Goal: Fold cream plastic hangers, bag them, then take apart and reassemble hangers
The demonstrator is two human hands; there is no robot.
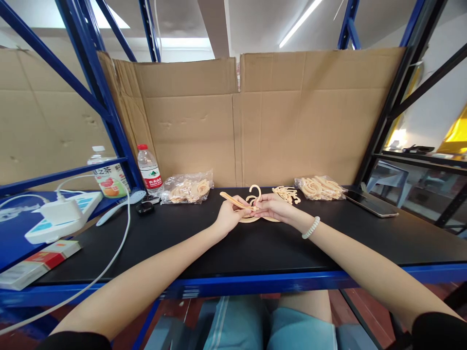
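Observation:
My left hand (233, 212) is closed around a slim, pale wood-coloured strip (230, 198), whose free end points up and to the left. Close against it, my right hand (273, 206) has its fingers pinched together near the strip's other end; what lies between the fingertips is too small to make out. Behind and below both hands is a pale curled ornament piece (256, 188) with a hooked top, partly covered by the fingers. Just beyond my right hand lies a cluster of pale carved scroll pieces (287, 193) on the black tabletop (251, 253).
Clear plastic bags of pale pieces lie at back left (188, 189) and back right (321, 187). A phone (371, 203) is at right. A water bottle (149, 167), a power strip (62, 216), a white cable (122, 238) and a box (38, 262) are at left. Cardboard (189, 121) stands behind.

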